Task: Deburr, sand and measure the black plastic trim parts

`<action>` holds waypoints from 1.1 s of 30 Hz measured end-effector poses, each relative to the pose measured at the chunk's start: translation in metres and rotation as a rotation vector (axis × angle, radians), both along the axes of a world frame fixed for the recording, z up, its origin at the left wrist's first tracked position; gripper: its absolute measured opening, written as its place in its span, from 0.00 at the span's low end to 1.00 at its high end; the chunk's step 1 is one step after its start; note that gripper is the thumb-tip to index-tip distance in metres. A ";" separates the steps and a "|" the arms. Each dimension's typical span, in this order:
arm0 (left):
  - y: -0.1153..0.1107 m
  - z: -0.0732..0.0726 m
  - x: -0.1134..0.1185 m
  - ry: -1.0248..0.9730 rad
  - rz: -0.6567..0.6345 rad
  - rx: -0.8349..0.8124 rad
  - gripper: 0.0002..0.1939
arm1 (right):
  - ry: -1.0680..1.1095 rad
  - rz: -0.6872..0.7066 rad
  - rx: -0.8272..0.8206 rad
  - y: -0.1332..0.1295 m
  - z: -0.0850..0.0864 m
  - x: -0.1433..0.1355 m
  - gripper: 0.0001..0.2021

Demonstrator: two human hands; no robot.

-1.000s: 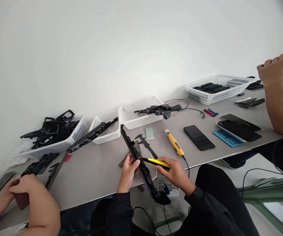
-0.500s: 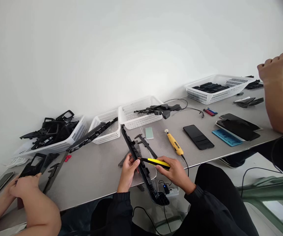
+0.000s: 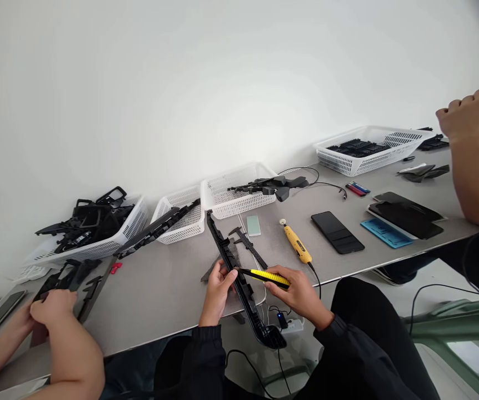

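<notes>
My left hand is closed around a long black plastic trim piece, which slants from the table toward my lap over the front edge. In my right hand is a yellow-and-black utility knife, gripped by its handle. The knife's dark tip meets the trim piece beside my left thumb; whether it cuts in, I cannot tell. Just behind lie a dark caliper and a pale green block. A yellow rotary tool rests to the right of the knife.
White baskets with black parts line the wall. A phone, a blue tray-like piece and dark panels lie to the right. One co-worker's hands are at the left, another's hand at the right. A power strip hangs below.
My hands, the knife and the trim piece stay almost in place. At the left, the co-worker's hands have shifted slightly right and turned the black part they hold.
</notes>
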State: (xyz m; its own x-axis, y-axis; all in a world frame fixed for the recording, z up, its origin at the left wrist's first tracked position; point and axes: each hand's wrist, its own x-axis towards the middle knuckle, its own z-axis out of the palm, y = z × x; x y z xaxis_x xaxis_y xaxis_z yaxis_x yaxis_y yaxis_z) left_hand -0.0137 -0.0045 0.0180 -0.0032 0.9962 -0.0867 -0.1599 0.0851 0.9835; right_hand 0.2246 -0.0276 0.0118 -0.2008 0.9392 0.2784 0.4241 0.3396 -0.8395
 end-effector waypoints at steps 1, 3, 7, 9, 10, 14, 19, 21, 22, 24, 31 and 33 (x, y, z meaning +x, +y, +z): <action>0.000 0.000 0.000 0.003 0.002 -0.001 0.31 | -0.005 -0.007 -0.002 0.000 0.000 0.000 0.13; 0.000 -0.001 -0.001 0.007 0.007 -0.002 0.31 | -0.008 -0.031 0.001 0.001 -0.001 -0.001 0.13; 0.000 -0.002 -0.001 0.009 0.004 0.000 0.30 | 0.006 -0.038 -0.005 0.001 -0.003 -0.001 0.12; 0.000 -0.002 0.000 0.010 0.001 0.004 0.30 | 0.015 -0.024 -0.022 0.000 -0.003 0.000 0.12; 0.000 -0.002 0.000 0.010 0.004 0.007 0.30 | 0.012 -0.017 -0.028 0.000 -0.002 0.000 0.12; -0.001 -0.001 -0.001 0.007 0.007 0.004 0.31 | -0.026 -0.033 -0.037 0.000 -0.002 0.000 0.11; 0.000 -0.001 -0.001 0.005 0.017 0.001 0.32 | -0.020 -0.027 -0.025 0.000 -0.003 0.000 0.12; 0.000 -0.002 -0.001 0.002 0.023 0.001 0.32 | -0.030 -0.008 -0.024 0.000 -0.003 0.000 0.11; 0.000 -0.002 -0.001 0.001 0.024 0.002 0.32 | -0.033 -0.016 -0.026 0.000 -0.004 0.000 0.11; 0.001 -0.003 -0.001 -0.002 0.024 0.004 0.32 | -0.031 -0.050 -0.029 0.000 -0.004 -0.001 0.11; 0.000 -0.003 -0.001 -0.008 0.020 0.012 0.32 | -0.028 -0.041 -0.029 0.000 -0.004 -0.001 0.11; 0.000 -0.002 -0.001 -0.008 0.013 0.013 0.32 | -0.026 -0.071 -0.030 0.000 -0.004 -0.001 0.11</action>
State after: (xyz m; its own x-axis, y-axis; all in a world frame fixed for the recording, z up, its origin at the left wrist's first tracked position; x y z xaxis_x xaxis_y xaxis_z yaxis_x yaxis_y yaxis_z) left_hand -0.0147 -0.0047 0.0155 -0.0153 0.9971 -0.0743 -0.1690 0.0706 0.9831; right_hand 0.2235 -0.0278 0.0082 -0.1401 0.9593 0.2451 0.4682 0.2823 -0.8373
